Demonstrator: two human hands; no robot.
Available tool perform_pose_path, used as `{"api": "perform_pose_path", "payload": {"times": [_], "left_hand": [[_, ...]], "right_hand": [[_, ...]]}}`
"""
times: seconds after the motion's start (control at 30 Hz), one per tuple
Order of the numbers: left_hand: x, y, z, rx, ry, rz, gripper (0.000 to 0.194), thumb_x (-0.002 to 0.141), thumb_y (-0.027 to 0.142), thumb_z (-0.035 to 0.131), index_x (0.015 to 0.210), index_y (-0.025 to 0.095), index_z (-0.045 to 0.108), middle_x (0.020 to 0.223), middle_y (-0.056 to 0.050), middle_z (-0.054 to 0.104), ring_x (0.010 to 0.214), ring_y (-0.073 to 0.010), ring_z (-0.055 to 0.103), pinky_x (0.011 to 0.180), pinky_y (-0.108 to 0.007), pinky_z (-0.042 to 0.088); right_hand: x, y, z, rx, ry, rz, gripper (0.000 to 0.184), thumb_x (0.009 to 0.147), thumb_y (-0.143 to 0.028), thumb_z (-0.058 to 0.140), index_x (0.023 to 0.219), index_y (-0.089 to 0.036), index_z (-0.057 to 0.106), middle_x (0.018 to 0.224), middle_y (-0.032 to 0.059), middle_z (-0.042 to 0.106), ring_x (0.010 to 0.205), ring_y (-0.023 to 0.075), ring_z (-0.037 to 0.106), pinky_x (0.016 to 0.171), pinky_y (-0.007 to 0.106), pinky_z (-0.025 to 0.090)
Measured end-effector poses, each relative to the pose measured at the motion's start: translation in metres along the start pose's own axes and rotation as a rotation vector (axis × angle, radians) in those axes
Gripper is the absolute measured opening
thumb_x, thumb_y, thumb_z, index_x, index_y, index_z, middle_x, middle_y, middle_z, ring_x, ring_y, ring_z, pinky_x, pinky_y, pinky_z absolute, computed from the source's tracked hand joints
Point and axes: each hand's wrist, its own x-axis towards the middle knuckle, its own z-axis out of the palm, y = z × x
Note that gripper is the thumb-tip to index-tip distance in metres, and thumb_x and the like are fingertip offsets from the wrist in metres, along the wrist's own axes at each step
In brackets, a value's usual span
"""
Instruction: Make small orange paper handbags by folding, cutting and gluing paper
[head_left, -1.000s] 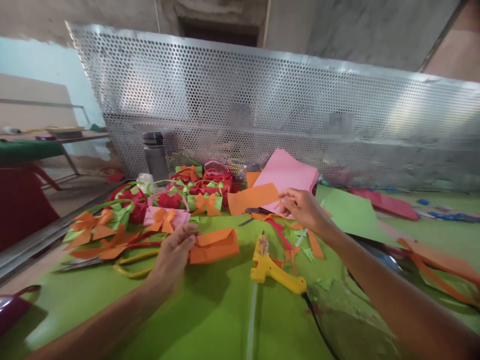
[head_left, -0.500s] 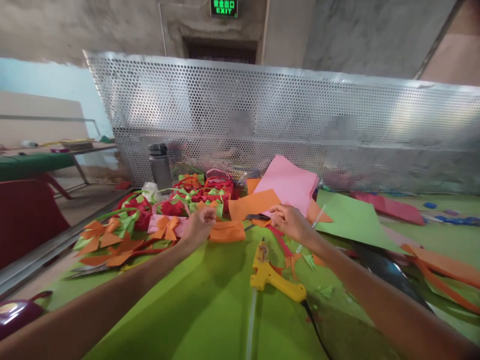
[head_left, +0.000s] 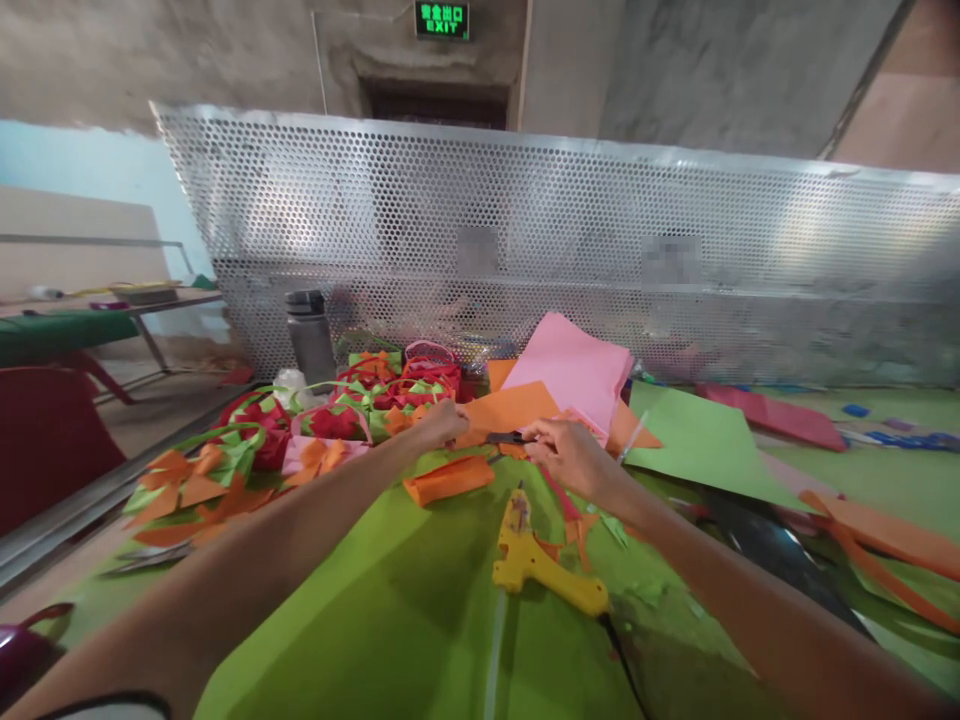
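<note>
My left hand (head_left: 445,424) is closed, its fingers at the left edge of a flat orange sheet (head_left: 510,405). Whether it pinches the sheet cannot be made out. At the sheet's lower right, my right hand (head_left: 568,455) has its thumb and fingers pressed together beside a dark slim tool (head_left: 507,438). The fingertips hide what they hold, if anything. A folded orange paper piece (head_left: 450,480) lies on the green table (head_left: 360,620) just below my left hand. Nearer to me lies a yellow glue gun (head_left: 540,570) with a glue stick (head_left: 495,650) in its rear.
Small decorated paper bags (head_left: 322,460) crowd the left, near a grey bottle (head_left: 310,335) and scissors (head_left: 154,555). Behind my right hand are pink sheets (head_left: 570,365) and a green sheet (head_left: 705,435). A perforated metal panel (head_left: 420,220) borders the back.
My left hand has let go of the folded orange piece, which now lies on the table, and moved right to the orange sheet. My right hand has left the sheet and come down beside the dark tool.
</note>
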Motion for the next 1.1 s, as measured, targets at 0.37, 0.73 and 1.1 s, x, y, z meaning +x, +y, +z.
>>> {"api": "perform_pose_path", "payload": {"times": [0.37, 0.73, 1.1], "left_hand": [[0.001, 0.029, -0.013, -0.017, 0.209, -0.056, 0.030, 0.087, 0.030, 0.055, 0.113, 0.014, 0.055, 0.113, -0.008, 0.057, 0.093, -0.0203, 0.059, 0.076, -0.038, 0.052], [-0.096, 0.055, -0.056, -0.458, 0.309, 0.006, 0.016, 0.061, 0.021, 0.068, 0.074, 0.013, 0.064, 0.048, 0.006, 0.051, 0.036, -0.0037, 0.041, 0.034, -0.014, 0.028], [-0.156, 0.047, -0.058, -0.909, 0.173, -0.280, 0.012, 0.066, 0.006, 0.067, 0.075, 0.014, 0.068, 0.048, 0.005, 0.056, 0.036, -0.0038, 0.048, 0.037, -0.013, 0.040]], "right_hand": [[-0.038, -0.049, 0.000, -0.231, -0.406, -0.221, 0.021, 0.065, -0.035, 0.073, 0.063, -0.016, 0.065, 0.061, 0.0028, 0.063, 0.061, 0.0169, 0.056, 0.056, 0.025, 0.035], [-0.084, -0.052, 0.036, -0.568, -0.200, -0.725, 0.022, 0.081, -0.018, 0.054, 0.103, -0.016, 0.056, 0.115, 0.0142, 0.055, 0.115, 0.0282, 0.042, 0.097, 0.053, 0.031], [-0.055, -0.011, -0.001, -0.642, 0.023, -0.363, 0.023, 0.084, -0.006, 0.047, 0.102, -0.012, 0.060, 0.110, 0.0168, 0.059, 0.109, 0.0283, 0.051, 0.089, 0.046, 0.041]]}}
